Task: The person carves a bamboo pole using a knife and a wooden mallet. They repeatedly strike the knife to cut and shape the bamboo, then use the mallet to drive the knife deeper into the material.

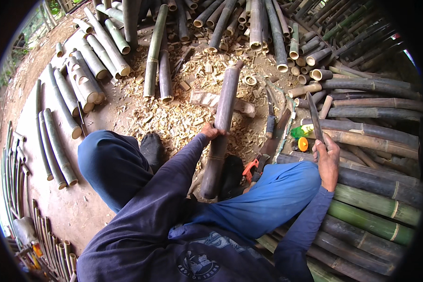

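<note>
Left hand (212,131) clenched round the pole (223,127), right hand (327,160) gripping a blade (314,116) pointing 12 o'clock. A glancing chop could probably hit those left fingers.

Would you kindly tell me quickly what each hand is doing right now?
Left hand: closed on the dark bamboo pole.
Right hand: closed on a long blade, held upward.

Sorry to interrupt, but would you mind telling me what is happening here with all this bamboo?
A seated person grips a dark bamboo pole with the left hand; the pole stretches out in front of them over a floor strewn with wood chips. The right hand holds a long dark blade raised to the side, clear of the pole. Cut bamboo sections lie stacked all around.
</note>
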Demonstrator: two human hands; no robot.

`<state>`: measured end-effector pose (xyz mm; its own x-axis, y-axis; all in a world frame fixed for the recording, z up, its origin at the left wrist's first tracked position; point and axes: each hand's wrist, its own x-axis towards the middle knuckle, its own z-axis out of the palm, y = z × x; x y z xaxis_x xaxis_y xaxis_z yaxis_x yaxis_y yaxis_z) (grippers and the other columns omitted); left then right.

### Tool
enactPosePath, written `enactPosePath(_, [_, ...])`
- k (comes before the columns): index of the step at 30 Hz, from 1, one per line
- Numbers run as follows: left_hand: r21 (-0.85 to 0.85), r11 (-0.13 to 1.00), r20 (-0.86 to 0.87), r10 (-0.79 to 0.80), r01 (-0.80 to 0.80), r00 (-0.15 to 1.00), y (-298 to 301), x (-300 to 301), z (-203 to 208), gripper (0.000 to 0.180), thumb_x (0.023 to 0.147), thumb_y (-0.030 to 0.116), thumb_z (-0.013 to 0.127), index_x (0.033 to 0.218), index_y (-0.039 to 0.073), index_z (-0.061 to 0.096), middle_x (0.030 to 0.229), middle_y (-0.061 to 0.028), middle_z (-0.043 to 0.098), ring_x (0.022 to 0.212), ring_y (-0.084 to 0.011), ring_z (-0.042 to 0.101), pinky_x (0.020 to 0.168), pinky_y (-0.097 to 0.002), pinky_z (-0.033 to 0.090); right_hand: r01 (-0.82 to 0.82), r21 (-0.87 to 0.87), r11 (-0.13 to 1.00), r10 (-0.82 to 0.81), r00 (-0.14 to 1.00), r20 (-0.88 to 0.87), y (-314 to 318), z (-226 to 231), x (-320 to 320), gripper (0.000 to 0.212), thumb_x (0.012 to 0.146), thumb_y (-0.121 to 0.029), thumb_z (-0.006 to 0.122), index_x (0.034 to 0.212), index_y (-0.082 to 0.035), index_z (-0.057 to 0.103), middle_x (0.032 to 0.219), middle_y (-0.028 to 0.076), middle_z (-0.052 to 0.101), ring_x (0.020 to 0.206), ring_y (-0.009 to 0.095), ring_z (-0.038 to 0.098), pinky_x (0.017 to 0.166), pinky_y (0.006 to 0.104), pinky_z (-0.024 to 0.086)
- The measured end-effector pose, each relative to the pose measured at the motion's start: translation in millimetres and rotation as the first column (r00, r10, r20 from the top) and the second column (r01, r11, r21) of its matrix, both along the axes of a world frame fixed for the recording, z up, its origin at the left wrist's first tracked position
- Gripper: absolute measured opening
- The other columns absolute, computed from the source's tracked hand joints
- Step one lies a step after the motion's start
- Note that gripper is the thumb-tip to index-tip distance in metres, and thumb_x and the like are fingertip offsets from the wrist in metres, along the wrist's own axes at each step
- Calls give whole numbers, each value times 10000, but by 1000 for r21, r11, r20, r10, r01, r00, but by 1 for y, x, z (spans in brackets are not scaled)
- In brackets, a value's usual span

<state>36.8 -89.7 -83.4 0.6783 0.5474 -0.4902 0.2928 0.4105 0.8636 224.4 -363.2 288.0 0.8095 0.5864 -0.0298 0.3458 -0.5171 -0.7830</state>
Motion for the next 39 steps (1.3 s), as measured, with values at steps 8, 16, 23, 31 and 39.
enactPosePath(8, [-158, 985, 75, 87, -74, 993, 1, 6, -11, 930, 635, 403, 927, 1300, -149, 583, 1165, -228, 711, 985, -280, 717, 869, -376, 577, -48, -4, 999, 48, 998, -36, 6, -1, 1, 376, 988, -182, 604, 1328, -30, 654, 763, -25, 571, 613, 45, 491, 551, 226, 408])
enactPosePath(16, [-49, 997, 18, 56, -55, 998, -4, 9, 2, 816, 674, 375, 913, 1272, -91, 611, 1062, -152, 727, 906, -236, 712, 841, -360, 573, -79, -77, 994, 81, 996, 28, 4, 7, -2, 416, 986, -191, 599, 1355, -1, 633, 757, -16, 571, 621, 49, 504, 556, 236, 425])
enactPosePath(23, [-140, 984, 40, 116, -109, 992, 2, -6, -3, 661, 717, 216, 895, 1228, -104, 625, 1058, -171, 724, 908, -248, 721, 854, -377, 592, -96, -25, 995, 97, 994, 44, 17, 13, -19, 300, 966, -168, 577, 1183, 23, 658, 735, -11, 537, 626, 65, 454, 560, 261, 395])
enactPosePath(31, [-262, 963, 77, 76, -54, 994, -8, -5, 16, 711, 701, 241, 899, 1254, -106, 616, 1117, -175, 716, 937, -261, 721, 882, -385, 586, -77, -20, 997, 78, 996, 47, 15, 9, -12, 291, 960, -180, 582, 1133, 30, 687, 743, -9, 537, 637, 69, 443, 570, 273, 389])
enactPosePath(39, [-141, 982, -14, 127, -127, 992, -3, 0, -10, 841, 665, 307, 932, 1307, -111, 586, 1175, -188, 711, 1023, -249, 714, 941, -371, 570, -81, -6, 997, 81, 997, -19, 23, 7, -13, 327, 978, -168, 591, 1228, 24, 677, 766, -15, 553, 637, 53, 448, 563, 251, 390])
